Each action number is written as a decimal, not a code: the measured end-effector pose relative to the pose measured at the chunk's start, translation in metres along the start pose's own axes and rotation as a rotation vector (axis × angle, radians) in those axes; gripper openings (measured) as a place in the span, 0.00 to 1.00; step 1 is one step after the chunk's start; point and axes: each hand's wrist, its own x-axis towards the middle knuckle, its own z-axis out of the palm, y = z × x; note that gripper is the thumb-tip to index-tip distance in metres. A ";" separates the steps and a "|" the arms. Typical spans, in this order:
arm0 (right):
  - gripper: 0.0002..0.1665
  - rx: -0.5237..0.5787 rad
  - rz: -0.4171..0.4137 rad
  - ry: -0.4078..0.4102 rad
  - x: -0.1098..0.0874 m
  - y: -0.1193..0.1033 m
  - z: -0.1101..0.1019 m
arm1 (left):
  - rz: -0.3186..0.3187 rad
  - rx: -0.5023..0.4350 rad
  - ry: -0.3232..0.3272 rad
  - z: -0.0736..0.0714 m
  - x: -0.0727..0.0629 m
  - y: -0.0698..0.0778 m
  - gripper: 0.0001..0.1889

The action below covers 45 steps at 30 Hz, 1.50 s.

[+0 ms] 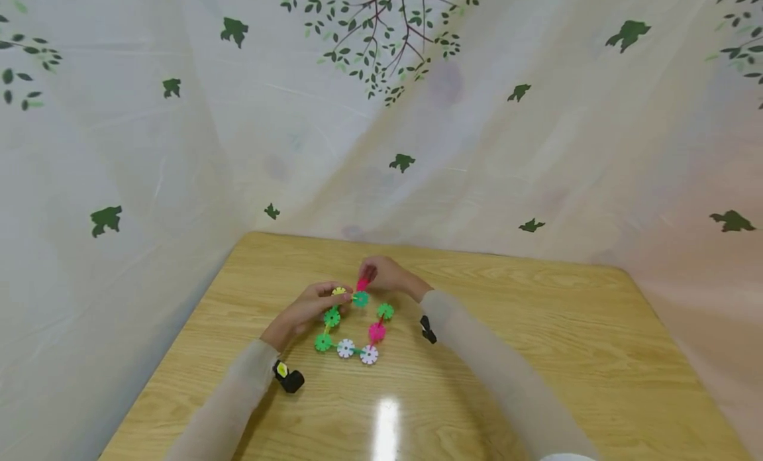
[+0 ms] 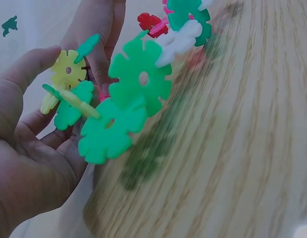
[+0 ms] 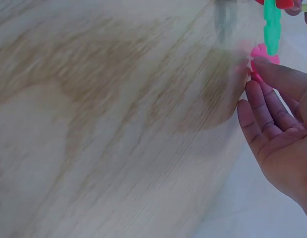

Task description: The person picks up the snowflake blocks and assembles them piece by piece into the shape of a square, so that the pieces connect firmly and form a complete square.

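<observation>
Notched plastic snowflake discs are linked into a ring-like chain with a gap on its right side. My left hand (image 1: 306, 307) grips the chain near its yellow disc (image 1: 338, 291), thumb and fingers around the linked pieces. Down that side run green discs (image 1: 323, 342); along the front are white discs (image 1: 346, 348), then a pink disc (image 1: 377, 332) and a green end disc (image 1: 385, 311). At the far end, my right hand (image 1: 384, 274) pinches a pink-red disc (image 1: 362, 284) right at a teal disc (image 1: 360, 299). In the right wrist view, thumb and fingertips hold this pink disc (image 3: 262, 49).
The wooden table (image 1: 536, 355) lies beneath the chain, its back edge just beyond my hands. A pale curtain (image 1: 334, 150) printed with leaves and branches surrounds the table's back and sides. Black wrist cameras (image 1: 291, 380) sit on both sleeves.
</observation>
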 end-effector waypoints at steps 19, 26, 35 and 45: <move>0.13 0.127 0.077 0.118 -0.050 0.026 -0.030 | -0.025 -0.086 0.102 0.027 0.019 0.003 0.17; 0.14 0.190 0.057 0.206 -0.066 0.023 -0.039 | 0.002 -0.143 0.208 0.038 0.027 0.005 0.15; 0.14 0.278 0.055 0.319 -0.085 0.021 -0.042 | 0.023 -0.179 0.263 0.055 0.035 0.008 0.13; 0.09 0.358 0.064 0.408 -0.096 0.024 -0.027 | 0.006 -0.140 0.227 0.065 0.039 0.011 0.12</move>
